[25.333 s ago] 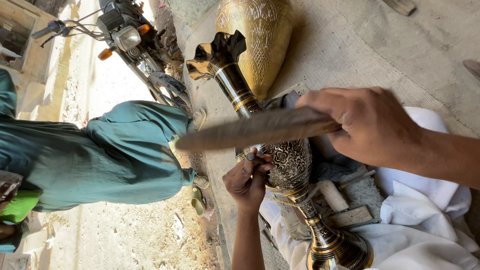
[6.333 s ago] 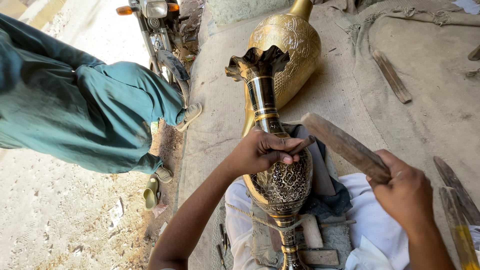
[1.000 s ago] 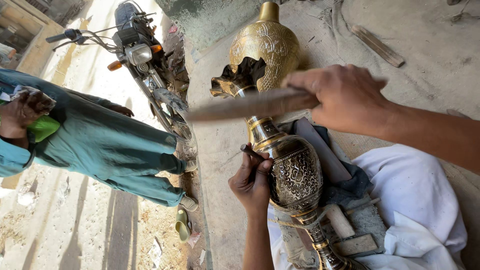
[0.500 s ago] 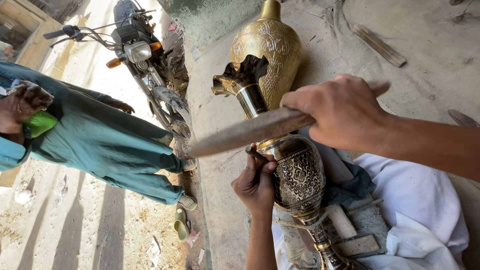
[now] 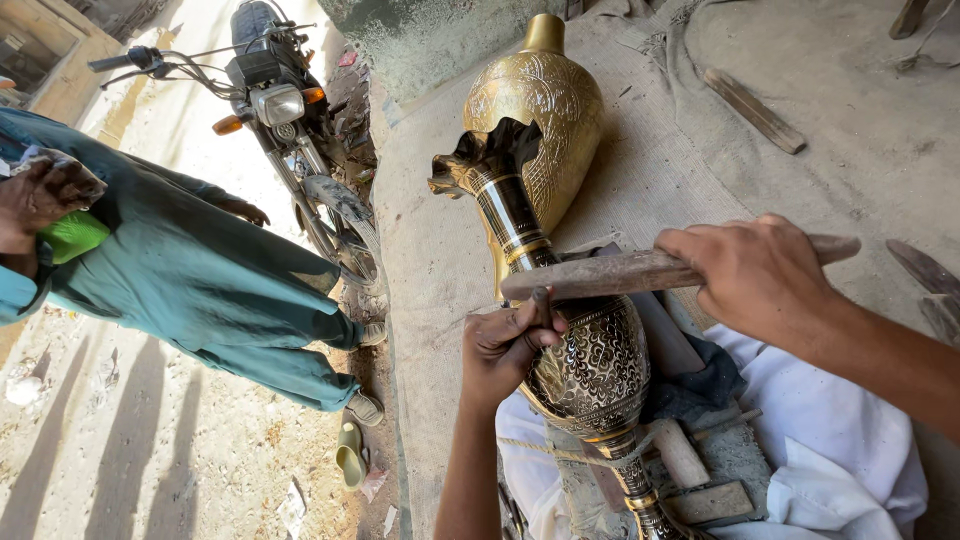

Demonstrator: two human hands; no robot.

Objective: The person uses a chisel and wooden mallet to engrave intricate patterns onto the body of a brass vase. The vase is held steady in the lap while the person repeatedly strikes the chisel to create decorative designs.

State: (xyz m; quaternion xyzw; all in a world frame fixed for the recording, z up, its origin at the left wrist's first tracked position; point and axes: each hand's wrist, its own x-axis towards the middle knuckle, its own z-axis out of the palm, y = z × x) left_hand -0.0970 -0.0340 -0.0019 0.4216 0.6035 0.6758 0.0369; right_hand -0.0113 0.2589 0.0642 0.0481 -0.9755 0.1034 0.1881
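I am holding a thin metal punch (image 5: 541, 305) in my left hand (image 5: 510, 350), fingers pinched together around its shaft, with its lower tip hidden behind my fingers against the belly of the engraved vase (image 5: 590, 365). My right hand (image 5: 765, 275) is clamped around a long wooden mallet (image 5: 640, 272), gripping it toward the far end of the handle.

Key relation: the mallet is lying almost level, its long axis running left to right across the vase, and its striking end is sitting directly over the top of the punch, touching it or just above it; I cannot tell which. The left hand is nearer to the vase and is resting on it; the right hand is well off to the right of it.

The vase is lying across my lap on a dark cloth (image 5: 700, 385), with its long axis running away from me. Its flared, ruffled mouth (image 5: 480, 165) is pointing toward the far edge of the concrete floor (image 5: 850, 90). The body is dark with dense pale scrollwork; the neck is banded in black and gold. A cord (image 5: 560, 452) is crossing it near the foot.

A second, golden vase (image 5: 545, 110) is lying just beyond the mouth. Another person in green clothing (image 5: 200, 280) is standing near a motorcycle (image 5: 290, 130) at the left.
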